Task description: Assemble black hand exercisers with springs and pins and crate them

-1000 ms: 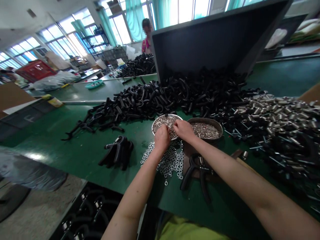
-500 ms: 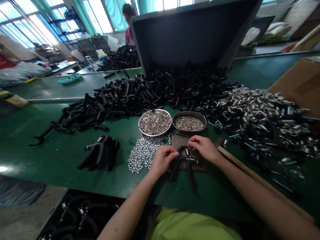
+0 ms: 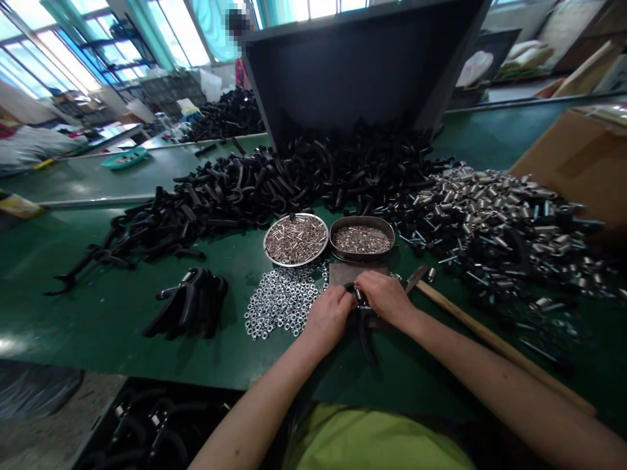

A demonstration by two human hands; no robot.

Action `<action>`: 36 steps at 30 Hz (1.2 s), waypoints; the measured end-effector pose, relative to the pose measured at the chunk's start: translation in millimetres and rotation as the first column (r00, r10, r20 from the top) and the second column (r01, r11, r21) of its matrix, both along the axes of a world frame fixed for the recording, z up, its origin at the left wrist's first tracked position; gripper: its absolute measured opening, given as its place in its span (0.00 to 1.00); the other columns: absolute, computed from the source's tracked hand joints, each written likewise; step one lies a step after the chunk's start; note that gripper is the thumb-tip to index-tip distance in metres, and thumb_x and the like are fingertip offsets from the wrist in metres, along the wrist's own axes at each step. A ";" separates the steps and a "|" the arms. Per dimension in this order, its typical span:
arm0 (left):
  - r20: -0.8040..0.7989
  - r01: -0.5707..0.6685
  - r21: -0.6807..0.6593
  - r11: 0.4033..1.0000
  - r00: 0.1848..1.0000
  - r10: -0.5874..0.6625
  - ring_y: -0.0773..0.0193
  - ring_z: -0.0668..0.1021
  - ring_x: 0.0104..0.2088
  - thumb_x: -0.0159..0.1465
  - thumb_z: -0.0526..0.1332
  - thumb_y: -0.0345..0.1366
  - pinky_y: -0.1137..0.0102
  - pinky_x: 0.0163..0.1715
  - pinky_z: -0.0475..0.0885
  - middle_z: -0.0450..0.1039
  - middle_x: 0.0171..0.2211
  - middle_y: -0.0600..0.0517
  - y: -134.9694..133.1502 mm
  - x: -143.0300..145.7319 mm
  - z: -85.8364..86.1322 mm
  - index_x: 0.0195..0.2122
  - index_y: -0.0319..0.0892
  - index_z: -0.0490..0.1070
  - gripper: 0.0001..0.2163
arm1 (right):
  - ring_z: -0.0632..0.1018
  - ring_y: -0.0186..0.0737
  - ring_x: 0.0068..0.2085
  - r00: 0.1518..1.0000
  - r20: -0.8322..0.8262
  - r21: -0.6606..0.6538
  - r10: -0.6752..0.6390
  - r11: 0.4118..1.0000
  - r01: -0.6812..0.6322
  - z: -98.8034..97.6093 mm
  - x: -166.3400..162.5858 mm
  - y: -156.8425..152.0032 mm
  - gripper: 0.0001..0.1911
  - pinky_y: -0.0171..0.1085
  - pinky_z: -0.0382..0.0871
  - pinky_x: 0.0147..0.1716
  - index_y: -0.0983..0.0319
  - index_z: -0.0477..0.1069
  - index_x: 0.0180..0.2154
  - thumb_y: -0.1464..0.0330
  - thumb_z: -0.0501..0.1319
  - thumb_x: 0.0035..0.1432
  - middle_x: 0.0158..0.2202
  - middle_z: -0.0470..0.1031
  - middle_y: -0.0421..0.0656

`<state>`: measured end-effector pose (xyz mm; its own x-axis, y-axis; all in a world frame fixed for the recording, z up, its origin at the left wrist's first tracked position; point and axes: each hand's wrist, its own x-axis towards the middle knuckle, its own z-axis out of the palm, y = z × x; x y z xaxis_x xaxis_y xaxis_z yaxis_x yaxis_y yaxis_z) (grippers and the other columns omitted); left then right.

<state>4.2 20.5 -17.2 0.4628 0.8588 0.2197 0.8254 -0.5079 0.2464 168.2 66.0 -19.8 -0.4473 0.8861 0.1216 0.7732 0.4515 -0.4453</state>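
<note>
In the middle of the bench, a black hand grip exerciser (image 3: 365, 336) with a small metal spring lies on a flat metal plate (image 3: 337, 274). My left hand (image 3: 330, 316) is closed around its left side and covers most of that handle. From the upper right, my right hand (image 3: 385, 295) wraps its fingers over the top and right part. The right handle shows below my hands, pointing down. Small silver nuts (image 3: 279, 303) are spread just left of my left hand. Behind the plate stand a round dish of metal pins (image 3: 296, 264) and an oval tin of small metal parts (image 3: 362, 256).
Several put-together grip exercisers (image 3: 189, 303) stand bunched at the left. Black handles (image 3: 245, 186) pile up before a tipped grey bin (image 3: 353, 72). Springs and bolts (image 3: 490, 202) heap at the right, near a cardboard box (image 3: 573, 156). A wooden-handled hammer (image 3: 470, 320) lies beside my right forearm.
Both hands have moved in from pinching near the top of the grip exerciser to closing around its sides. The whole view has shifted slightly.
</note>
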 end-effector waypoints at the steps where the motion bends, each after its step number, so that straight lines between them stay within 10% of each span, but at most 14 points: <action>1: -0.054 0.045 0.036 0.998 0.998 -0.043 0.60 0.72 0.35 0.64 0.57 0.31 0.69 0.33 0.68 0.71 0.33 0.48 0.1 0.8 0.3 0.34 0.39 0.72 0.05 | 0.74 0.41 0.40 0.999 0.030 0.029 0.020 0.999 -0.021 0.2 1.6 -1.7 0.10 0.36 0.63 0.39 0.62 0.74 0.34 0.72 0.54 0.61 0.35 0.77 0.46; 7: -0.081 0.086 0.060 0.994 0.993 -0.081 0.63 0.72 0.34 0.66 0.54 0.33 0.71 0.32 0.69 0.70 0.33 0.50 -5.1 -2.2 -2.8 0.36 0.42 0.72 0.07 | 0.72 0.43 0.44 0.964 0.235 0.287 -0.121 0.957 0.050 5.3 54.7 -27.4 0.14 0.37 0.66 0.39 0.60 0.70 0.48 0.66 0.54 0.62 0.44 0.74 0.46; 13: -0.156 -0.040 0.010 0.999 0.987 0.041 0.59 0.72 0.42 0.66 0.51 0.32 0.69 0.33 0.72 0.67 0.45 0.46 -31.5 -3.3 2.4 0.55 0.46 0.65 0.16 | 0.71 0.46 0.35 0.741 0.508 0.336 -0.439 0.893 0.299 -9.5 123.7 -66.2 0.15 0.39 0.63 0.28 0.62 0.68 0.48 0.63 0.54 0.62 0.32 0.69 0.46; 18: -0.198 -0.159 -0.177 0.971 0.973 0.123 0.58 0.72 0.40 0.64 0.51 0.28 0.70 0.29 0.72 0.66 0.43 0.45 -40.2 -1.5 6.4 0.61 0.52 0.57 0.24 | 0.73 0.41 0.32 0.774 0.441 0.289 -0.454 0.888 0.357 -11.9 120.7 -65.7 0.17 0.37 0.62 0.25 0.57 0.64 0.53 0.66 0.48 0.65 0.35 0.68 0.44; 22: 0.101 -0.140 -0.317 0.938 0.978 0.180 0.59 0.73 0.38 0.62 0.52 0.27 0.62 0.40 0.71 0.68 0.41 0.45 -33.7 -6.3 9.5 0.57 0.48 0.65 0.22 | 0.74 0.38 0.31 0.829 0.307 0.239 -0.467 0.881 0.408 -4.2 113.5 -64.1 0.20 0.36 0.64 0.23 0.52 0.61 0.57 0.64 0.47 0.65 0.38 0.69 0.43; 26: 0.535 0.057 -0.745 0.664 0.646 0.544 0.64 0.74 0.29 0.61 0.56 0.31 0.69 0.28 0.72 0.71 0.33 0.48 -30.1 -8.0 11.6 0.51 0.41 0.71 0.17 | 0.73 0.39 0.30 0.795 0.329 0.262 -0.510 0.858 0.441 -7.7 120.3 -70.8 0.20 0.36 0.62 0.20 0.52 0.63 0.57 0.63 0.47 0.64 0.37 0.68 0.44; 30: 0.418 0.332 -0.877 0.347 0.170 0.893 0.65 0.77 0.30 0.60 0.59 0.32 0.72 0.25 0.73 0.75 0.40 0.44 -36.0 1.5 9.7 0.51 0.36 0.70 0.17 | 0.72 0.41 0.31 0.735 0.403 0.332 -0.546 0.835 0.439 -18.4 131.1 -74.4 0.21 0.37 0.61 0.21 0.54 0.63 0.57 0.66 0.47 0.64 0.36 0.68 0.47; 33: 0.339 0.387 -0.876 0.286 0.075 0.938 0.60 0.79 0.41 0.60 0.60 0.31 0.66 0.38 0.76 0.73 0.49 0.42 -44.8 9.8 10.4 0.52 0.37 0.69 0.18 | 0.71 0.46 0.37 0.731 0.429 0.391 -0.531 0.839 0.379 -17.4 130.9 -68.1 0.18 0.40 0.64 0.29 0.58 0.68 0.52 0.68 0.49 0.63 0.38 0.69 0.50; 36: 0.420 0.334 -0.874 0.354 0.151 0.895 0.59 0.73 0.53 0.58 0.63 0.34 0.63 0.55 0.66 0.70 0.54 0.45 -54.4 15.1 14.9 0.53 0.40 0.70 0.20 | 0.69 0.49 0.43 0.821 0.343 0.405 -0.457 0.860 0.310 -4.5 115.9 -49.3 0.16 0.43 0.66 0.37 0.61 0.71 0.48 0.68 0.51 0.62 0.42 0.69 0.52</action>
<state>19.4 -33.8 -2.3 0.1522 0.7779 -0.6096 -0.2747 0.6258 0.7300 284.1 16.7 -24.3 -0.1511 0.9391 0.3086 0.9882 0.1357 0.0709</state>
